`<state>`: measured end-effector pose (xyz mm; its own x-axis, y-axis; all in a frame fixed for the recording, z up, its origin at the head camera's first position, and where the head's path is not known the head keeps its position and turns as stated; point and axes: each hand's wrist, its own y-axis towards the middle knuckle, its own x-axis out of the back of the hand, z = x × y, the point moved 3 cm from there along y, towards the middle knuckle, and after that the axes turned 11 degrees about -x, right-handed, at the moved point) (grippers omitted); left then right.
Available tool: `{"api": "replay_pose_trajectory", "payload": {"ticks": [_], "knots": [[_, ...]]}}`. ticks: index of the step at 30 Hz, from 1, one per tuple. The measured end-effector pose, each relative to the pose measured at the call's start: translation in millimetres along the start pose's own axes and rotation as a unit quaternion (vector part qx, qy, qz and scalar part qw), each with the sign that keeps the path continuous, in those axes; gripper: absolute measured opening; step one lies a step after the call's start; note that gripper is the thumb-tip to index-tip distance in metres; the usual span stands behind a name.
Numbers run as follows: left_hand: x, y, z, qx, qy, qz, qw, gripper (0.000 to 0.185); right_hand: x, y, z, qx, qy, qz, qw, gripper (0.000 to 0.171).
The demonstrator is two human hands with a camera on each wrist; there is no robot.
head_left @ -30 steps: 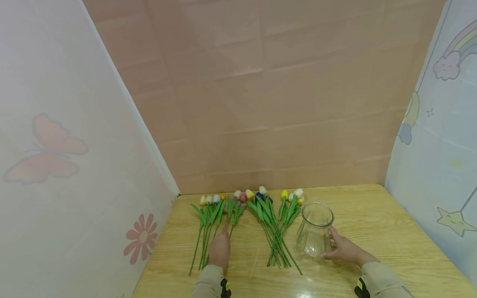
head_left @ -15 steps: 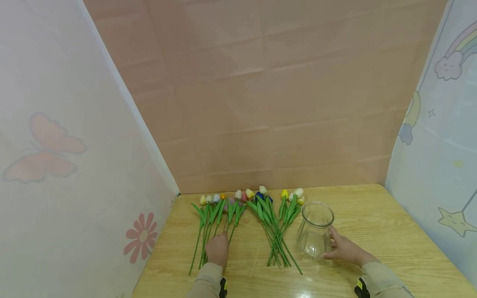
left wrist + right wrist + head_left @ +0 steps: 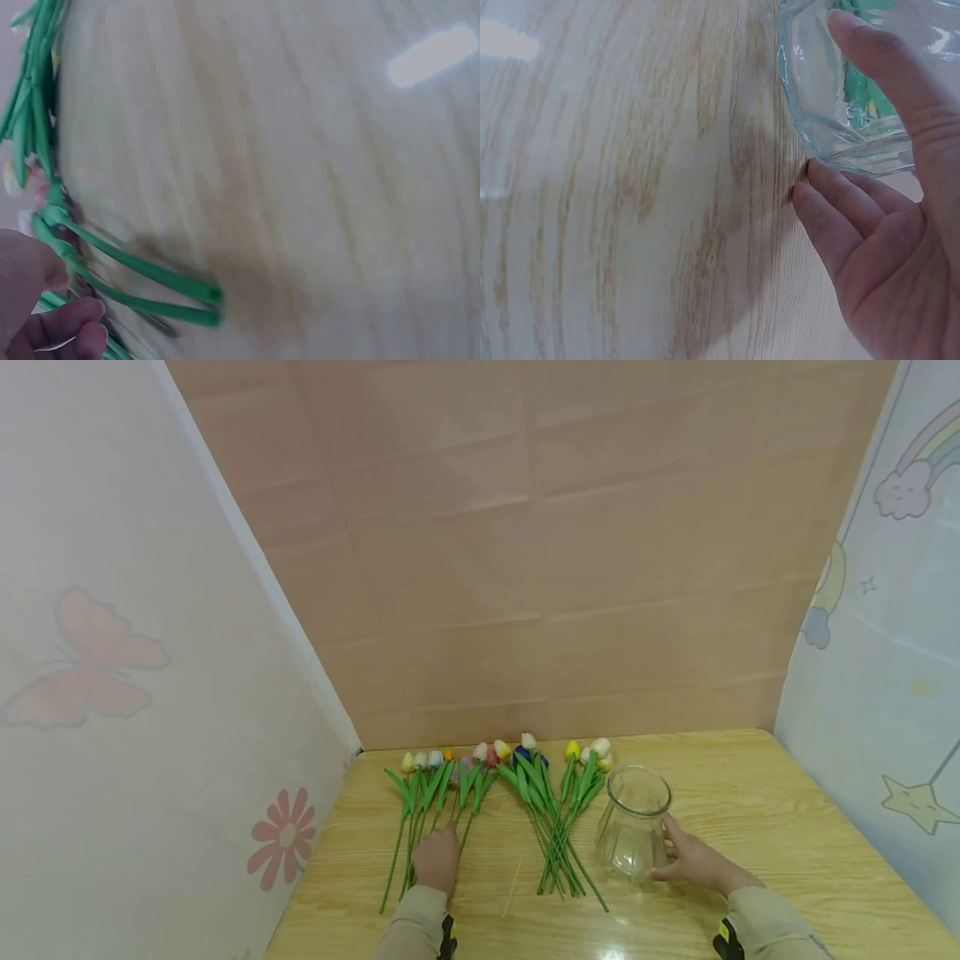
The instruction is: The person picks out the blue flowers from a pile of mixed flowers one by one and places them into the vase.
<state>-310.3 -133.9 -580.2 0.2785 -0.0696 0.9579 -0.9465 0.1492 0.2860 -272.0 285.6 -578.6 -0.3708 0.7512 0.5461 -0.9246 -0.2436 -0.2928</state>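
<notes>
On the left of the table, my left hand point(image 3: 437, 858) lies among artificial tulips point(image 3: 422, 806). Its thumb and fingers are curled and pinch a thin brownish stem point(image 3: 453, 810). Green stem ends point(image 3: 202, 292) show beside those fingers in the left wrist view. A clear glass vase point(image 3: 633, 839) stands upright at the right, with nothing in it. My right hand point(image 3: 693, 860) holds the vase low on its right side, thumb in front and index finger around the back. In the right wrist view, the other fingers point(image 3: 829, 217) lie near the base.
A second bunch of tulips point(image 3: 558, 827), with crossed stems and white, yellow and dark blue heads, lies between the hands. Nearby is a thin pale stick point(image 3: 513, 883). A brown backdrop point(image 3: 540, 610) and printed side walls point(image 3: 288, 835) enclose the table point(image 3: 735, 793).
My left hand has drawn back slightly toward the table's front edge, and the leaves by it have shifted a little. My right hand and the vase have stayed put.
</notes>
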Motion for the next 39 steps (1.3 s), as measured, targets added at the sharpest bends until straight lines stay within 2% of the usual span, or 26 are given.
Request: {"api": "replay_pose_trajectory", "payload": {"ticks": [3, 6, 8, 10, 14, 17, 20, 25, 29, 32, 35, 39], "knots": [[10.5, 2.3, -7.7, -0.010, 0.018, -0.005, 0.9998, 0.010, -0.2, -0.4, 0.5, -0.001, -0.003, 0.000, 1.000, 0.121], [21.7, 5.7, -17.1, -0.038, 0.043, -0.052, 0.9970, 0.009, -0.1, -0.7, 0.9, -0.005, -0.004, -0.002, 1.000, 0.120], [27.7, 8.2, -23.7, -0.057, 0.051, -0.087, 0.9932, 0.015, -0.1, -0.8, 0.9, -0.009, -0.005, -0.003, 1.000, 0.121], [34.7, 10.2, -32.0, -0.070, 0.046, -0.110, 0.9904, 0.022, -0.1, -0.8, 0.5, -0.012, -0.005, -0.003, 1.000, 0.121], [45.9, 14.6, -50.1, -0.078, 0.023, -0.130, 0.9883, 0.034, -0.4, -0.5, -0.5, -0.011, -0.002, -0.001, 1.000, 0.121], [45.0, 19.4, -61.7, -0.080, -0.005, -0.124, 0.9890, 0.034, -0.7, -0.3, -0.8, -0.009, 0.001, 0.001, 1.000, 0.122], [44.7, 22.2, -72.8, -0.078, -0.066, -0.105, 0.9892, 0.032, -0.7, -0.3, -0.9, -0.010, 0.005, 0.003, 1.000, 0.123], [50.3, 20.7, -91.6, -0.061, -0.169, -0.063, 0.9818, 0.032, 0.1, -1.1, 0.6, -0.012, 0.008, 0.003, 1.000, 0.123], [41.6, 18.0, -103.9, -0.034, -0.236, -0.030, 0.9706, 0.029, 0.1, -1.2, 1.2, -0.009, 0.008, 0.003, 1.000, 0.123], [31.3, 14.9, -111.2, -0.016, -0.298, -0.009, 0.9545, 0.025, -0.1, -1.0, 0.9, -0.007, 0.009, 0.004, 1.000, 0.123], [19.6, 10.7, -116.5, -0.004, -0.322, 0.008, 0.9466, 0.022, -0.3, -0.8, 0.5, -0.008, 0.010, 0.004, 1.000, 0.124], [7.9, 5.7, -122.1, 0.001, -0.318, 0.033, 0.9474, 0.016, -0.5, -1.0, 0.5, -0.008, 0.012, 0.004, 1.000, 0.124]]}}
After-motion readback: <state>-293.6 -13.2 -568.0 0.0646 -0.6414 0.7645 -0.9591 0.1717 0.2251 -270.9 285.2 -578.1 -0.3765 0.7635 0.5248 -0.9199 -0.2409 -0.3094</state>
